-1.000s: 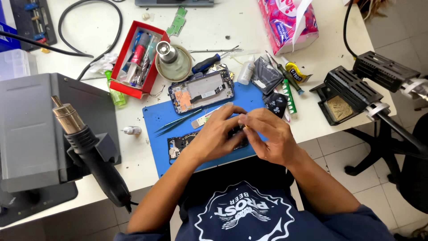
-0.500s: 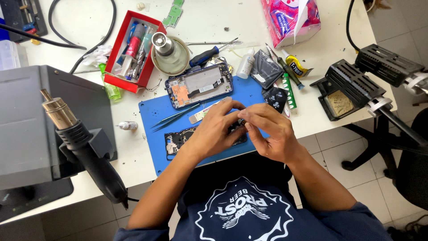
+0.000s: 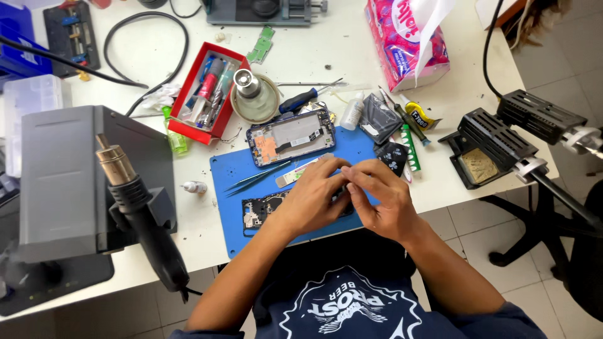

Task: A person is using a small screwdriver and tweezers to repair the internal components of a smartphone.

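Note:
My left hand (image 3: 312, 201) and my right hand (image 3: 381, 199) meet over a blue work mat (image 3: 232, 176), fingertips pinched together on a small dark part that the fingers mostly hide. Under the left hand lies a dark opened phone body (image 3: 259, 211) with its circuit board showing. Further up the mat rests a second opened phone frame (image 3: 290, 137), and thin tweezers (image 3: 257, 179) lie between the two.
A grey hot-air station (image 3: 69, 182) with its handpiece (image 3: 135, 201) stands at the left. A red tool tray (image 3: 204, 94), a round metal dish (image 3: 251, 97), a screwdriver (image 3: 304, 97), a pink tissue pack (image 3: 408, 41) and a black soldering stand (image 3: 490, 147) ring the mat.
The view has shifted slightly downward, so everything sits a little higher in frame. Both hands stay together over the mat, with only small finger movements.

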